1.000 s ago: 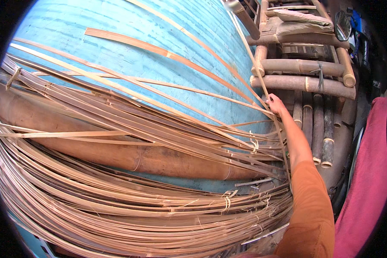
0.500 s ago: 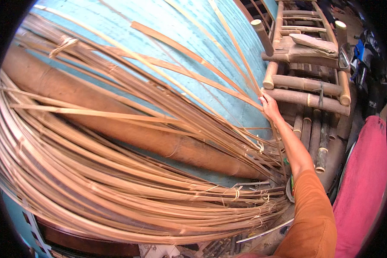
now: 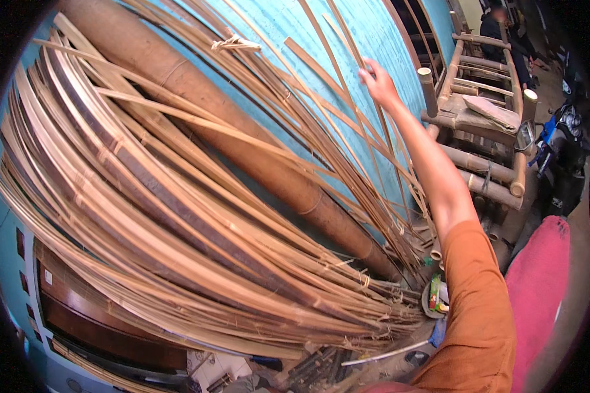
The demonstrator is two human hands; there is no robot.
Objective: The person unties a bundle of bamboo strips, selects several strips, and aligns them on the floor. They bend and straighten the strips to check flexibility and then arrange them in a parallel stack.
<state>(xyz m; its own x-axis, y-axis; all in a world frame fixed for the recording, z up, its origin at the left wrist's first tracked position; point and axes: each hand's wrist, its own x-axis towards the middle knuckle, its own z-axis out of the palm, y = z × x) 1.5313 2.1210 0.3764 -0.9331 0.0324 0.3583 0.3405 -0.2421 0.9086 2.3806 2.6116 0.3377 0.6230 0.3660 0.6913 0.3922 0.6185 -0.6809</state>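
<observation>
My right hand (image 3: 379, 84) is raised in front of the blue wall, at the end of an orange-sleeved arm coming from the lower right. Its thumb and fingers look apart, beside the thin upright bamboo strips (image 3: 347, 92). I cannot make out a firm hold on any of them. To its left leans a bundle of narrow bamboo strips (image 3: 308, 124), tied near the top with a pale strip knot (image 3: 236, 44). A thick brown bamboo pole (image 3: 242, 154) slants behind a large curved bundle of split bamboo (image 3: 196, 242). My left hand is out of view.
A bamboo frame like a ladder or bench (image 3: 482, 121) stands at the right, a person (image 3: 495, 26) beyond it. Nearer lies a pink cloth-covered shape (image 3: 541, 288). A small basin (image 3: 431, 298) and a blue-ended stick (image 3: 387, 354) lie by the bundles' feet.
My right hand has moved up and left, away from the strip ends it was gripping by the bamboo frame. Its fingers have loosened. The view has shifted too.
</observation>
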